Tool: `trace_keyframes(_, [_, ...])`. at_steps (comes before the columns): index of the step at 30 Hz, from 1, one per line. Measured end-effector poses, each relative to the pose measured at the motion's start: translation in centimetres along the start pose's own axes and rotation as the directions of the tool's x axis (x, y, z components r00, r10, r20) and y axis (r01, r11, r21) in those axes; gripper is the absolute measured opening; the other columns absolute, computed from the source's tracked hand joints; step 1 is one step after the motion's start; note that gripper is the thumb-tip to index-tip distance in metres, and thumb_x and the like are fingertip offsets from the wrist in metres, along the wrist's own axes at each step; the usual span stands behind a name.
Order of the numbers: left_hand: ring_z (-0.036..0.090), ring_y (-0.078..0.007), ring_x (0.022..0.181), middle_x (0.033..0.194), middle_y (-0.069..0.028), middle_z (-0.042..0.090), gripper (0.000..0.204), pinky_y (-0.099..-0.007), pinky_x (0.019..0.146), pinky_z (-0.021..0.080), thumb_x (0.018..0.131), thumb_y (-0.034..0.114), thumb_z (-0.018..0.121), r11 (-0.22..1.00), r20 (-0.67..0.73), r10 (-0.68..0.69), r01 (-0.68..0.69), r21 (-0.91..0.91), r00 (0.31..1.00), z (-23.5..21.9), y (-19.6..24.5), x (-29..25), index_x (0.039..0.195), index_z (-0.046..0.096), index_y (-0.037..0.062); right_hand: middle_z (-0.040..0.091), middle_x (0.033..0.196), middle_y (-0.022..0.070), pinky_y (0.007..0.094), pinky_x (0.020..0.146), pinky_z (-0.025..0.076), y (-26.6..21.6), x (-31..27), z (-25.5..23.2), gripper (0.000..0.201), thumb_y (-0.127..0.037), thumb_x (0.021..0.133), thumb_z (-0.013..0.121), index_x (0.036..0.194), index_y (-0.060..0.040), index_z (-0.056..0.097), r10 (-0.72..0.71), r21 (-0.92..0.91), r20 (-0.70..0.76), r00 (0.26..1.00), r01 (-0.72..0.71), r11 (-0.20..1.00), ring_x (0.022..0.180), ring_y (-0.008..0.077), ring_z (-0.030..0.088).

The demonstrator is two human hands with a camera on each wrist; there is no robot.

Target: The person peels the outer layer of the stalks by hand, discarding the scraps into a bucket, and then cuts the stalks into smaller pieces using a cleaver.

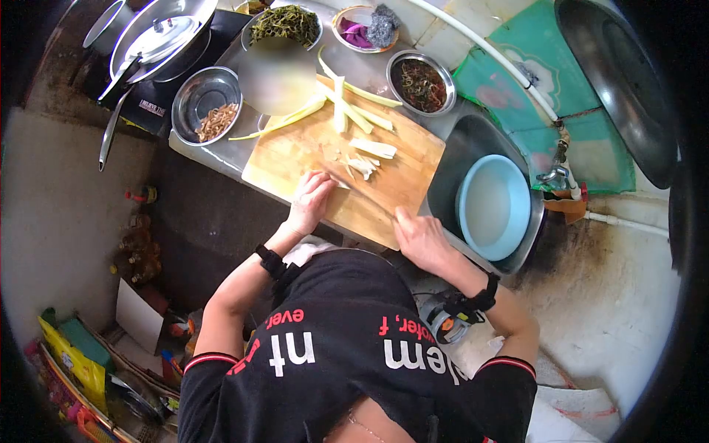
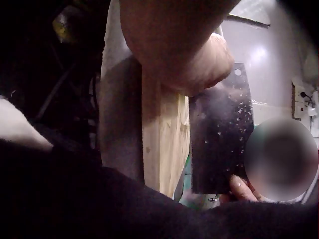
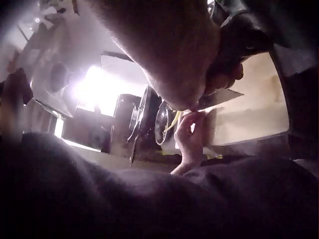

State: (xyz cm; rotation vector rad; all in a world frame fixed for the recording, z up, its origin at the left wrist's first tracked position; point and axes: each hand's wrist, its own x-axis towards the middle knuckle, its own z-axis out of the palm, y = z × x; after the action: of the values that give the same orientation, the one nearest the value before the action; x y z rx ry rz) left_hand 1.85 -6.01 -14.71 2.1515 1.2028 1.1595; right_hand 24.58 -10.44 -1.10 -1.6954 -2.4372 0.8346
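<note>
A cleaver (image 1: 362, 196), seen almost edge-on in the head view, lies across the near part of a wooden cutting board (image 1: 284, 159). The right hand (image 1: 425, 242) grips its handle end. The left hand (image 1: 312, 201) has bent fingers beside the blade's far end; what lies under them is hidden. In the left wrist view small bits stick to the broad dark blade (image 2: 219, 134), between the left hand (image 2: 174, 55) and the right hand's fingertips (image 2: 241, 189). Beyond the blade lie chopped pale pieces (image 1: 363, 167), a short stalk piece (image 1: 374, 148) and longer pale green stalks (image 1: 340, 107).
Left of the board stand a metal bowl of shredded food (image 1: 208, 131) and a pan (image 1: 181, 29). Behind are bowls of greens (image 1: 284, 26) and purple pieces (image 1: 356, 34). A bowl of dark food (image 1: 421, 85) and a blue basin (image 1: 495, 207) in a sink are right.
</note>
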Motion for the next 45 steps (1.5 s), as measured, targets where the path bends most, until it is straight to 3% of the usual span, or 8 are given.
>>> trace_keyframes(10, [0.053, -0.0309, 0.092, 0.094, -0.0123, 0.057, 0.022, -0.0371, 0.08, 0.046, 0.069, -0.003, 0.061, 0.998, -0.022, -0.065, 0.065, -0.021, 0.998, -0.3, -0.5, -0.5, 0.091, 0.06, 0.0021, 0.055, 0.057, 0.0225, 0.051, 0.055, 0.046, 1.0, 0.0, 1.7, 0.014, -0.013, 0.086, 0.047, 0.09, -0.0008, 0.041, 0.032, -0.018, 0.081, 0.996, -0.031, 0.999, 0.058, 0.0422, 0.058])
trace_keyframes(18, [0.053, -0.0309, 0.09, 0.093, -0.0125, 0.056, 0.021, -0.0374, 0.079, 0.045, 0.071, -0.003, 0.06, 0.998, -0.014, -0.053, 0.052, -0.02, 0.999, -0.5, -0.5, -0.2, 0.091, 0.06, 0.0019, 0.056, 0.058, 0.0224, 0.051, 0.055, 0.046, 0.9, 2.0, 1.9, 0.014, -0.015, 0.087, 0.047, 0.09, -0.0017, 0.042, -0.008, 0.048, -0.075, 0.997, 0.011, 0.999, 0.059, 0.0413, 0.059])
trace_keyframes(21, [0.053, -0.0307, 0.09, 0.093, -0.0122, 0.056, 0.021, -0.0371, 0.08, 0.045, 0.071, -0.003, 0.06, 0.998, -0.009, -0.049, 0.049, -0.045, 0.999, -0.7, -0.3, -0.4, 0.091, 0.06, 0.0017, 0.056, 0.058, 0.0221, 0.0508, 0.054, 0.046, -0.5, 0.6, 0.7, 0.014, -0.014, 0.086, 0.048, 0.09, -0.0012, 0.042, 0.007, -0.031, 0.035, 0.999, -0.006, 0.999, 0.059, 0.0411, 0.059])
trace_keyframes(25, [0.053, -0.0304, 0.091, 0.094, -0.012, 0.057, 0.021, -0.0371, 0.081, 0.045, 0.071, -0.003, 0.06, 0.998, -0.019, -0.045, 0.044, -0.038, 0.999, -0.5, -0.4, -0.5, 0.091, 0.06, 0.0017, 0.056, 0.058, 0.0218, 0.051, 0.054, 0.046, 0.5, -0.3, 1.7, 0.015, -0.013, 0.085, 0.049, 0.09, -0.0007, 0.042, 0.004, -0.052, 0.056, 0.998, -0.001, 0.999, 0.058, 0.041, 0.058])
trace_keyframes(34, [0.052, -0.0311, 0.094, 0.095, -0.0122, 0.056, 0.022, -0.0372, 0.082, 0.044, 0.071, -0.004, 0.061, 0.999, 0.002, -0.027, 0.027, -0.046, 1.0, -0.7, -0.7, -0.4, 0.092, 0.059, 0.0018, 0.056, 0.059, 0.0227, 0.0508, 0.056, 0.045, 0.7, 3.0, 2.2, 0.016, -0.015, 0.087, 0.049, 0.09, -0.0009, 0.043, 0.004, 0.052, -0.071, 0.997, 0.0, 0.999, 0.061, 0.0419, 0.058])
trace_keyframes(38, [0.055, -0.0305, 0.089, 0.091, -0.0128, 0.058, 0.019, -0.0362, 0.077, 0.047, 0.07, -0.005, 0.064, 0.999, -0.031, -0.018, 0.017, -0.045, 0.999, -0.7, -0.5, -0.5, 0.088, 0.06, 0.0008, 0.056, 0.059, 0.0224, 0.0506, 0.056, 0.045, -0.2, 0.8, 1.0, 0.016, -0.016, 0.088, 0.047, 0.09, -0.0022, 0.042, 0.02, 0.011, 0.034, 0.999, -0.02, 1.0, 0.061, 0.0419, 0.058])
trace_keyframes(42, [0.052, -0.031, 0.091, 0.093, -0.0124, 0.056, 0.021, -0.0375, 0.081, 0.044, 0.071, -0.004, 0.061, 0.997, -0.049, -0.021, 0.017, -0.08, 0.999, -1.0, -0.7, -0.8, 0.091, 0.058, 0.0016, 0.056, 0.06, 0.0221, 0.0515, 0.056, 0.045, 0.4, 0.7, 1.4, 0.016, -0.016, 0.088, 0.047, 0.091, -0.0027, 0.04, 0.029, -0.043, 0.091, 0.995, -0.025, 0.999, 0.061, 0.042, 0.058])
trace_keyframes(45, [0.051, -0.0304, 0.086, 0.09, -0.0119, 0.055, 0.02, -0.0375, 0.078, 0.044, 0.071, -0.003, 0.061, 0.995, -0.052, -0.101, 0.102, 0.017, 0.994, -1.1, -1.3, -1.5, 0.09, 0.058, 0.0021, 0.056, 0.059, 0.022, 0.0521, 0.057, 0.045, 0.5, 0.8, 1.3, 0.016, -0.016, 0.088, 0.047, 0.092, -0.0025, 0.04, 0.026, -0.031, 0.114, 0.993, -0.022, 0.999, 0.061, 0.0419, 0.058])
